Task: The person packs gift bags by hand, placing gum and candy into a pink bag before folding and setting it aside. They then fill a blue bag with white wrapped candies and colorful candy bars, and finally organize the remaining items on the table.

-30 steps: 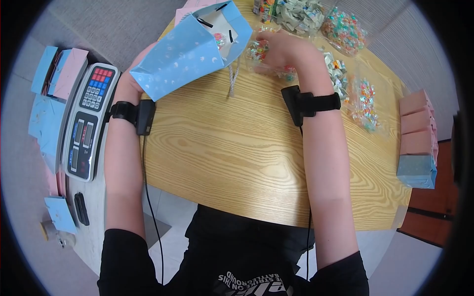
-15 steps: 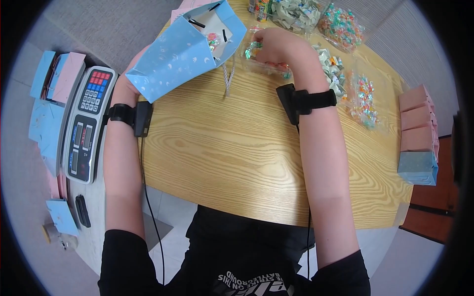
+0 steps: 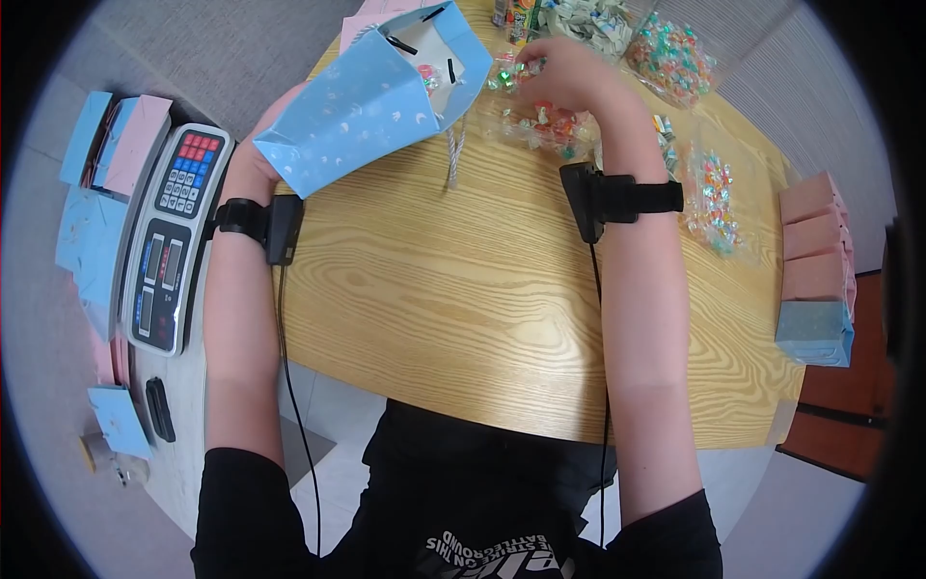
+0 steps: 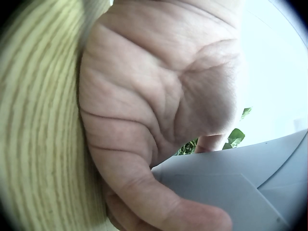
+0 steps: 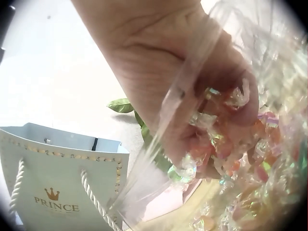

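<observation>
A blue gift bag with white moon prints leans on its side, its mouth facing right, with some wrapped candy inside. My left hand lies with its edge on the wood and grips the bag, thumb beyond the paper edge and curled fingers in front; in the head view the bag hides most of it. My right hand is over a clear plastic tray of shiny wrapped candies. In the right wrist view, its curled fingers hold several candies, seen through a clear plastic wall.
More clear trays of candies and grey-white wrapped pieces stand at the back. Another candy tray sits at right, near pink bags. A digital scale and folded bags are at left. A rope handle hangs from the blue bag.
My right hand has shifted slightly right and up within the tray area, uncovering more candies. The blue bag dipped left, then came back; the left hand still holds it.
</observation>
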Tool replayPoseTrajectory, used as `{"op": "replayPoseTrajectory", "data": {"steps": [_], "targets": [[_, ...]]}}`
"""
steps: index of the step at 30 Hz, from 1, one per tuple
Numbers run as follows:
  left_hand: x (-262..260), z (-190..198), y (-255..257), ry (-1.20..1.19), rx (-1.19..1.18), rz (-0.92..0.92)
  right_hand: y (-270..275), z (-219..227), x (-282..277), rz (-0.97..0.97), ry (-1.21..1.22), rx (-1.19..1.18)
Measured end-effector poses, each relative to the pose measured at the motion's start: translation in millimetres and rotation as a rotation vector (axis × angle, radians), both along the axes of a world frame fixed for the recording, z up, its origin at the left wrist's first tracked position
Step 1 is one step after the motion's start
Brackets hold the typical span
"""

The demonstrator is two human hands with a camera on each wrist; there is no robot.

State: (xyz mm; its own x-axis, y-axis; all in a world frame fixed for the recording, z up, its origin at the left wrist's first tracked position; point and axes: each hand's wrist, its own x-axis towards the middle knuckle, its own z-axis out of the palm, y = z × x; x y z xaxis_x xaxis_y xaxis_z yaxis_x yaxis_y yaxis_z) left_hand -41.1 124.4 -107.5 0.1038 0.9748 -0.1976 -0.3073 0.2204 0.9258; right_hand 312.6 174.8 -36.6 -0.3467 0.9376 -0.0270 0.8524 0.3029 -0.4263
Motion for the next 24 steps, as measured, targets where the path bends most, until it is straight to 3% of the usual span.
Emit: {"op": "replayPoseTrajectory", "data": {"steps": [24], "targets": [[-1,-3,1,0.029,0.023,-0.005,9,5,15,-0.030,0.126,0.089]]}}
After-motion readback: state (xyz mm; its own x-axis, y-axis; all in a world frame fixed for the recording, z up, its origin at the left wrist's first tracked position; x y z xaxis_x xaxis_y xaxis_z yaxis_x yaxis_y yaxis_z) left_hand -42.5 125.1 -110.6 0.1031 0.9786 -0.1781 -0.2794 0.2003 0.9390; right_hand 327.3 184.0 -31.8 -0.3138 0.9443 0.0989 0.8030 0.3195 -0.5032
